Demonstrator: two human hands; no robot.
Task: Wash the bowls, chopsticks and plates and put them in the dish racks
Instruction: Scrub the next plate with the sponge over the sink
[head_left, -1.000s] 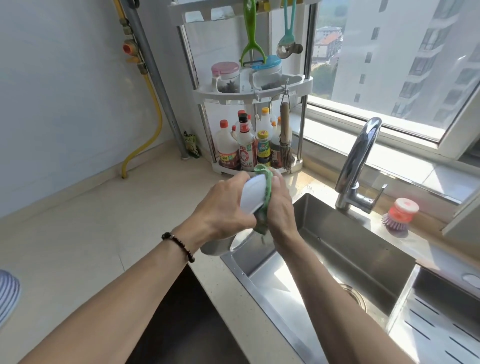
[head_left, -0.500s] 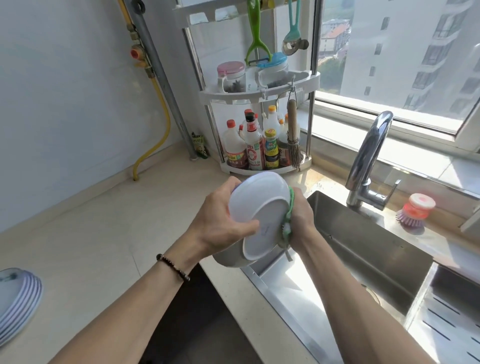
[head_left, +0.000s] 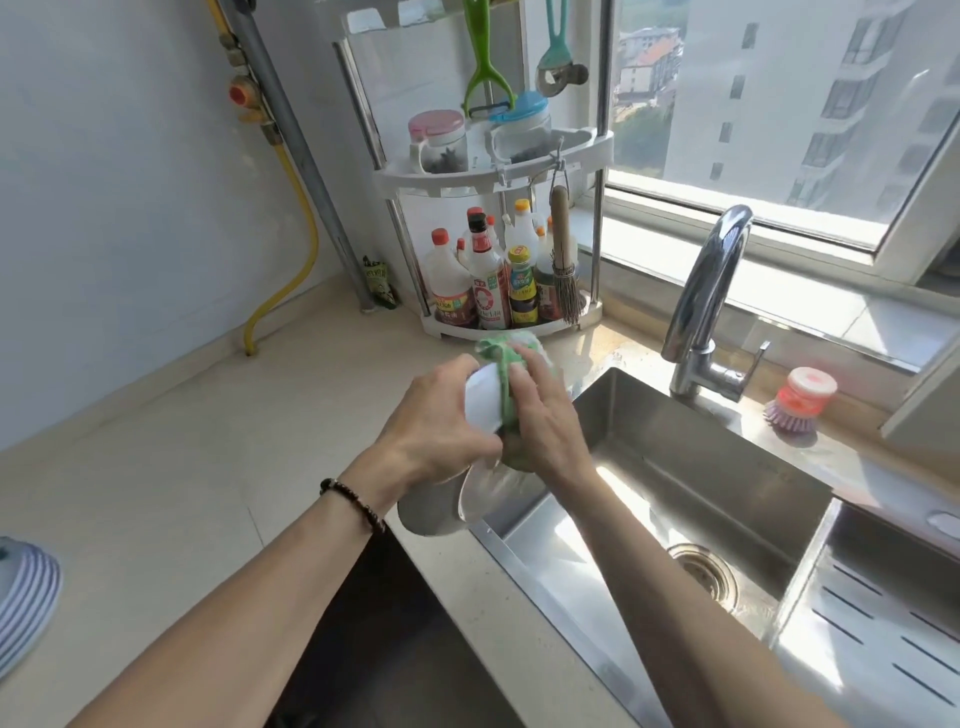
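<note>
My left hand (head_left: 441, 421) grips a white bowl (head_left: 480, 402) turned on edge above the sink's left rim. My right hand (head_left: 545, 415) presses a green cloth (head_left: 501, 358) against the bowl, its fingers fairly straight over the cloth. The cloth wraps over the bowl's top edge and hides the inside. Below the hands, more bowls (head_left: 441, 504) sit stacked at the sink's corner, partly hidden. A stack of striped plates (head_left: 23, 597) lies at the left edge of the counter.
The steel sink (head_left: 675, 493) has a drain (head_left: 704, 571) and a slotted tray (head_left: 883, 613) on the right. A chrome tap (head_left: 701, 306) stands behind it, beside a red dish brush (head_left: 800, 400). A corner shelf (head_left: 498, 171) holds bottles and jars.
The bowl has turned from showing its round underside to standing edge-on. The green cloth has slid up over the bowl's top edge, and my right hand's fingers now lie across it.
</note>
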